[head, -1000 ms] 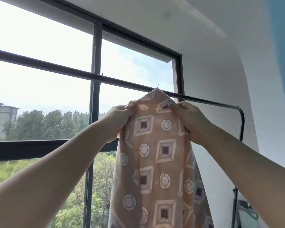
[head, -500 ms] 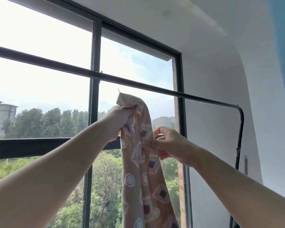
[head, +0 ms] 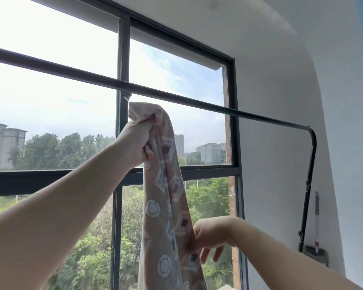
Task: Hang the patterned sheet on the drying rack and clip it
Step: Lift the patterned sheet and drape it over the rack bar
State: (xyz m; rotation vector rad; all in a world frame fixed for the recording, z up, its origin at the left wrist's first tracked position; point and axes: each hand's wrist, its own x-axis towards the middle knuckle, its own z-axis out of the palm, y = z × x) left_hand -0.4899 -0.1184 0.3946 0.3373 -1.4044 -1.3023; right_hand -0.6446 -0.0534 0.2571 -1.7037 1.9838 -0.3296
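Cloth hangs in one long bunch in front of the window [head: 71,111]. It is the patterned sheet [head: 166,191], pink-brown with circles and squares. Its long way runs straight up and down. Its top corner points up and a little left, and its bottom goes out of the picture.

The top corner sits just under the dark bar of the drying rack [head: 197,103], not over it. A small gap of sky shows between them. A thin thread sticks up from the corner. I cannot tell if it touches the bar.

The bar runs across from the left edge. To the right of the sheet it goes on until it bends down into a post near the white wall [head: 281,164]. Sky and trees show between the sheet and that post.

The left hand [head: 134,143] is up high and squeezes the sheet tight near its top. The right hand [head: 212,233] is well below it and pinches the sheet's right edge, with two fingers hanging loose.

I count one sheet, one rack and two hands. One mop [head: 316,237] leans on the wall by the post.
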